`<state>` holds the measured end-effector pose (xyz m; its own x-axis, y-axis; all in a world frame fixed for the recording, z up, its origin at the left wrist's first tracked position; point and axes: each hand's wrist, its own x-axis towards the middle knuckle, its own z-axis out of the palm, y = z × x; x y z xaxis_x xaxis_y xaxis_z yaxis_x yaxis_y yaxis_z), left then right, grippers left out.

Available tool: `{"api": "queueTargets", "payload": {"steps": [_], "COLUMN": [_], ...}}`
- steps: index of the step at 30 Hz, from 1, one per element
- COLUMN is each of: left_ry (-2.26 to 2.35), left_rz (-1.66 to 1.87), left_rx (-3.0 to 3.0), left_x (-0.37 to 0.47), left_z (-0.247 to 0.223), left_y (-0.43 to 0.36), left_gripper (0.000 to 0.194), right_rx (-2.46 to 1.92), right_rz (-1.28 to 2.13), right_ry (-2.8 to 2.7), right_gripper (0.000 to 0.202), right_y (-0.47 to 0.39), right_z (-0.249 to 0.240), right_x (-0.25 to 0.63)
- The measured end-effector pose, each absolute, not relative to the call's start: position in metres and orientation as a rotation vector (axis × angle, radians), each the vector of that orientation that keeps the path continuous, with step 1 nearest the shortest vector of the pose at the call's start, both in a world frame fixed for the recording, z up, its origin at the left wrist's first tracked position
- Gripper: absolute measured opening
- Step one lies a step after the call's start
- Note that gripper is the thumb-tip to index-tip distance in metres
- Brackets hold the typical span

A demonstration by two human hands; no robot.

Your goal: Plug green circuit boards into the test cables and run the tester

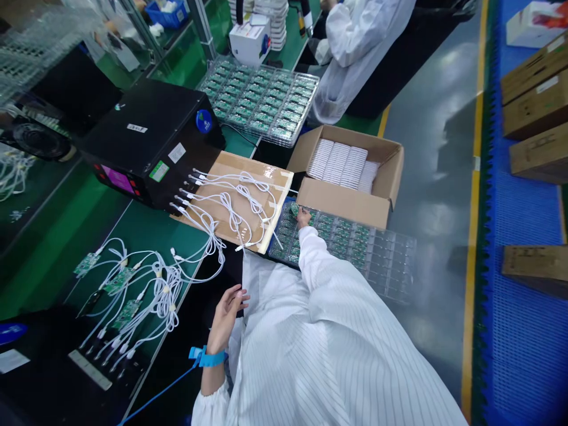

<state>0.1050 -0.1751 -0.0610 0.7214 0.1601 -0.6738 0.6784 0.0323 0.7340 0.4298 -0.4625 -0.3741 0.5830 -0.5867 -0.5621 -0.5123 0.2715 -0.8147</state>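
Observation:
My right hand [303, 217] is stretched out over a clear plastic tray [402, 251] of green circuit boards. Between its fingertips is a small green circuit board [294, 209], at the tray's far left corner. My left hand [229, 309] hangs beside the front of my white striped coat, fingers apart and nothing in them. A blue wrist strap [213, 358] with a cord circles that wrist. Left of the tray, white cables [228, 207] lie coiled on a cardboard sheet [213, 171], plugged into a black test box [151, 136].
An open carton [394, 177] of white stacked pieces stands behind the tray. More cables [166, 290] join circuit boards [126, 313] on the green bench at left. Farther back are another full tray [261, 97] and a seated co-worker [364, 35]. Cardboard boxes [539, 148] line the right.

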Motion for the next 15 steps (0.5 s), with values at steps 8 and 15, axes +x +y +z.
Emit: {"api": "queueTargets", "payload": {"steps": [8, 15], "left_ry": [0.739, 0.754], "left_rz": [-0.477, -0.483], "left_rx": [1.51, 1.512], "left_x": [0.111, 0.112], "left_z": [-0.064, -0.065], "left_y": [-0.178, -0.175], "left_gripper": [0.067, 0.067], "right_rx": [-1.351, -1.493], "right_rz": [0.012, 0.055], "right_ry": [1.089, 0.92], "right_gripper": [0.036, 0.065], "right_y": [-0.459, -0.471], "right_z": [-0.386, -0.391], "right_x": [0.431, 0.418]}}
